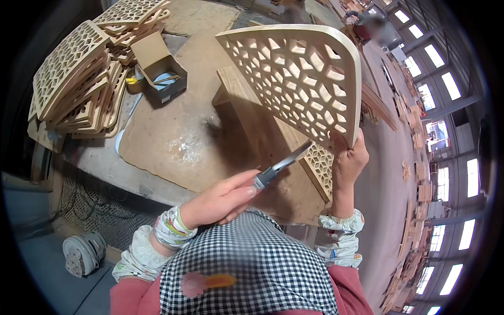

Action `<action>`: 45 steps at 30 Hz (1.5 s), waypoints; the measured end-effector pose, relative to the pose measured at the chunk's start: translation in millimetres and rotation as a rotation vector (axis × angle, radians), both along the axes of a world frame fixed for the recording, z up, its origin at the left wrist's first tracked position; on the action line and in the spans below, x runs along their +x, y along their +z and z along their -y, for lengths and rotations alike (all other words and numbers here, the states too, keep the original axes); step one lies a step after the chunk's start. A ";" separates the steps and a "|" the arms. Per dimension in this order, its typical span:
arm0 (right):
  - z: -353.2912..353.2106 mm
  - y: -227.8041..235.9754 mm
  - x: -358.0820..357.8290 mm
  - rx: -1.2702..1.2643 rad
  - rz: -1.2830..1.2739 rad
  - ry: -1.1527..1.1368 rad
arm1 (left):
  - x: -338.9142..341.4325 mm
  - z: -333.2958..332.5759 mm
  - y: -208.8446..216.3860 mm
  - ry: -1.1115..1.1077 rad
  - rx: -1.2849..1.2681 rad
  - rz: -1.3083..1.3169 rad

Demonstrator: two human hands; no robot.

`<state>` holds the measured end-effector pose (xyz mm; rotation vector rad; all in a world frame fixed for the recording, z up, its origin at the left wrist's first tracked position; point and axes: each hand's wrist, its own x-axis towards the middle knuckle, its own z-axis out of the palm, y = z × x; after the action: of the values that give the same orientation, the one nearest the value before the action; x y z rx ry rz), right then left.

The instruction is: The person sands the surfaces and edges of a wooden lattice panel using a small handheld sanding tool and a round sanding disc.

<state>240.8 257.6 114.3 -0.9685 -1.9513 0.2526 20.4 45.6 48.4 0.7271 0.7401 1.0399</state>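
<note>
Seemingly mid-work, the left hand (223, 199) grips a grey-handled knife (265, 177) below the latticed wooden panel (295, 72) the right hand (349, 157) holds, stacked panels (79, 97) left of it either finished or waiting.

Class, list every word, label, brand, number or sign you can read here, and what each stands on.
None can be read clearly.
Open cardboard box: a small pale mark on its dark side, too small to read.
Grey-handled tool in the left hand: a pale patch on the handle, too small and blurred to read.
Lattice panel in the right hand: no lettering visible.
</note>
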 end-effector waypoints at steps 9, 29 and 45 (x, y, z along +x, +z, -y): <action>28.0 12.2 -10.9 0.176 0.219 -0.003 | 18.1 -18.3 9.7 0.184 0.048 -0.175; 23.7 7.8 37.0 0.057 0.082 -0.089 | -9.4 11.6 -44.1 0.155 -0.080 0.018; 47.8 -69.4 101.1 0.098 0.020 0.096 | -69.3 46.4 -228.9 0.747 -0.483 -0.163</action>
<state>341.9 209.8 44.9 -0.8173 -2.0120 0.2002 -48.9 -0.8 -180.5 0.0966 1.4043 1.3980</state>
